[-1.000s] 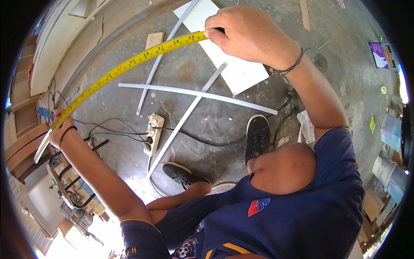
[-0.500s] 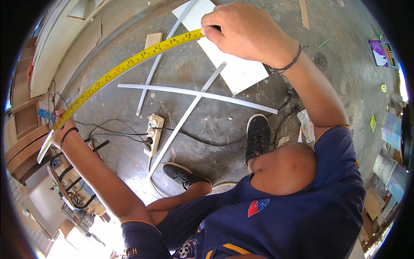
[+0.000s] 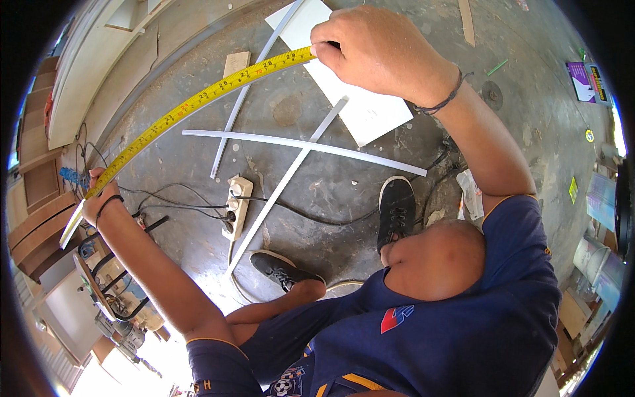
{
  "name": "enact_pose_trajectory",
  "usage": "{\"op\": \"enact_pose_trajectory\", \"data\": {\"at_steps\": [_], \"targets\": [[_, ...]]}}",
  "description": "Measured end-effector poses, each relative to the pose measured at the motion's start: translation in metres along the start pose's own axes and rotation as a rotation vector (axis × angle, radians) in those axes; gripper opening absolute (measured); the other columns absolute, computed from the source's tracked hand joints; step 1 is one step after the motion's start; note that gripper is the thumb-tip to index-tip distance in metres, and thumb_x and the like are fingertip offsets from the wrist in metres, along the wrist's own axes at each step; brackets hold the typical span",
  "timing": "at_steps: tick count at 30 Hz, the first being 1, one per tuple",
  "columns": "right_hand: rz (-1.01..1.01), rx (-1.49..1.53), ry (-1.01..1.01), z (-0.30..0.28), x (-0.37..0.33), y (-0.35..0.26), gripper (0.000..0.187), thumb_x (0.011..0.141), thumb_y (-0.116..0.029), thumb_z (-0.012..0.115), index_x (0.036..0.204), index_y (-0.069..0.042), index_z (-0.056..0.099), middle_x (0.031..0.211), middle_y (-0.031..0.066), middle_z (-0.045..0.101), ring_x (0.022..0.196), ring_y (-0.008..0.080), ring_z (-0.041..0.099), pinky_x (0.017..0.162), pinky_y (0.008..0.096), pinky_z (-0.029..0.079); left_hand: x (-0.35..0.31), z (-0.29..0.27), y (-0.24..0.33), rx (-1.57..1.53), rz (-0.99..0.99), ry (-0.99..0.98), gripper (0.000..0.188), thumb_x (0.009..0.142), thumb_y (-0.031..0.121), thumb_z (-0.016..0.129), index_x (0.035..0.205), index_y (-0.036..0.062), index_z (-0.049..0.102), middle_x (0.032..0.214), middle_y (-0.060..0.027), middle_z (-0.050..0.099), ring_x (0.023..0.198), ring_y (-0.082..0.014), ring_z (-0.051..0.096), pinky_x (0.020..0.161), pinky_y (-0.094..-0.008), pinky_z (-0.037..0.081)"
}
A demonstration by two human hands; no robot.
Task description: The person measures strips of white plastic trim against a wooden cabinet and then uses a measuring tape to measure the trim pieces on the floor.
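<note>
A yellow tape measure blade [image 3: 192,106] stretches in a curve from my left hand to my right hand above the floor. A pale edge runs along its underside, and a white strip end [image 3: 71,228] sticks out beyond my left hand [image 3: 102,200]. My left fingers are closed round the blade and the strip. At the upper middle, my right hand [image 3: 383,53] pinches the other end of the blade between thumb and bent fingers. The tape's case is not visible. Below the blade, several white strips [image 3: 357,156] lie crossed on the floor.
A white sheet [image 3: 377,116] lies beneath my right hand. A power strip [image 3: 237,208] with plugged-in black cords sits between the strips and my left forearm. My shoes [image 3: 397,205] rest close by. A power tool [image 3: 129,337] is at lower left, and a bucket [image 3: 589,255] at right.
</note>
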State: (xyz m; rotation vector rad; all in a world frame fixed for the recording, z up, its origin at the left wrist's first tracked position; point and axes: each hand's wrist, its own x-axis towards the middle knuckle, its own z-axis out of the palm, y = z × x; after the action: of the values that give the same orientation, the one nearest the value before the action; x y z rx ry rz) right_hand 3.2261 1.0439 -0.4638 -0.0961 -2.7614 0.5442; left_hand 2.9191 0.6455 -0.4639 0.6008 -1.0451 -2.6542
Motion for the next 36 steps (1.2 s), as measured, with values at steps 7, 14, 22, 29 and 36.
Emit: {"op": "enact_pose_trajectory", "data": {"at_steps": [7, 14, 22, 29, 36], "targets": [[-0.047, -0.136, 0.043, 0.015, -0.004, 0.003, 0.017, 0.083, -0.018, 0.051, 0.076, -0.007, 0.062, 0.073, 0.0107, 0.061, 0.065, 0.0292, 0.058, 0.059, 0.0396, 0.047, 0.009, -0.006, 0.003, -0.017, -0.045, -0.047, 0.026, 0.092, 0.018, 0.022, 0.089, -0.0059, 0.03, 0.067, -0.0113, 0.032, 0.061, -0.028, 0.044, 0.059, -0.0422, 0.048], [-0.04, -0.134, 0.02, 0.013, -0.004, 0.003, 0.016, 0.082, -0.018, 0.052, 0.075, -0.008, 0.062, 0.073, 0.01, 0.062, 0.064, 0.0292, 0.059, 0.058, 0.0396, 0.047, 0.004, -0.007, 0.0, -0.053, -0.048, -0.053, 0.027, 0.092, 0.018, 0.023, 0.091, -0.0069, 0.031, 0.063, -0.0099, 0.031, 0.057, -0.0238, 0.04, 0.058, -0.0411, 0.048], [-0.029, -0.115, 0.007, 0.013, -0.003, 0.001, 0.014, 0.081, -0.016, 0.053, 0.074, -0.008, 0.062, 0.072, 0.0099, 0.061, 0.063, 0.0292, 0.058, 0.057, 0.0389, 0.047, 0.008, -0.011, -0.003, -0.062, -0.038, -0.034, 0.021, 0.092, 0.017, 0.027, 0.088, -0.0034, 0.031, 0.064, -0.0096, 0.031, 0.06, -0.0233, 0.042, 0.059, -0.0413, 0.049], [-0.001, -0.109, 0.013, 0.034, -0.007, 0.022, 0.017, 0.079, -0.017, 0.051, 0.072, -0.009, 0.064, 0.066, 0.0104, 0.061, 0.059, 0.0289, 0.059, 0.054, 0.0402, 0.048, -0.002, -0.01, -0.015, -0.02, -0.077, -0.02, 0.021, 0.092, 0.017, 0.026, 0.09, -0.0031, 0.031, 0.07, -0.0111, 0.033, 0.062, -0.0254, 0.043, 0.062, -0.0436, 0.049], [0.038, -0.062, -0.075, 0.037, -0.01, 0.025, 0.016, 0.081, -0.017, 0.053, 0.075, -0.006, 0.062, 0.07, 0.0117, 0.061, 0.064, 0.0298, 0.058, 0.058, 0.0403, 0.046, -0.007, -0.015, -0.031, 0.073, -0.032, -0.056, 0.033, 0.093, 0.024, 0.025, 0.107, -0.0056, 0.03, 0.08, -0.0154, 0.037, 0.069, -0.0275, 0.045, 0.072, -0.0473, 0.048]]}}
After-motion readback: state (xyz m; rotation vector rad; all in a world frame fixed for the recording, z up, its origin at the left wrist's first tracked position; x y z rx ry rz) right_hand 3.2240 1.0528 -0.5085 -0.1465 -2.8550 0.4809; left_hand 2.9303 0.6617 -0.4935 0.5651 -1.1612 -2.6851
